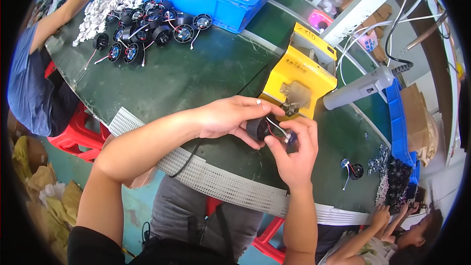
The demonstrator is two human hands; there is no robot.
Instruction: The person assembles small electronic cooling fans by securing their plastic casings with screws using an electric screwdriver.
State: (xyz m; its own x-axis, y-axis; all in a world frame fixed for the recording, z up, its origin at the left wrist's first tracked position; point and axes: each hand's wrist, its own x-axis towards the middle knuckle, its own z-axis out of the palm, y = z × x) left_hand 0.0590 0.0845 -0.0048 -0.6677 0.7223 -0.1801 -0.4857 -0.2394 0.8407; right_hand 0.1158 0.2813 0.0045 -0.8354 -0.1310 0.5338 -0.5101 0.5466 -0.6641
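My left hand (223, 116) grips a round black plastic housing (256, 127) over the near middle of the green table. Thin red and white wires come from the housing, and a small white connector (259, 102) sticks up by the left fingers. Pinched in my right hand (298, 159) is a small blue circuit board (292, 139), joined to those wires and partly covered by the fingers. Just beyond both hands stands a yellow machine (300, 71) with a metal fixture at its front. A grey handheld electric screwdriver (359, 89) sits to the right of it.
Several black wired assemblies (159, 28) lie at the back left, beside a pile of white parts (105, 12) and a blue crate (228, 7). One black assembly (356, 171) rests at right, near small parts (380, 169). Co-workers' arms (64, 17) show left and lower right.
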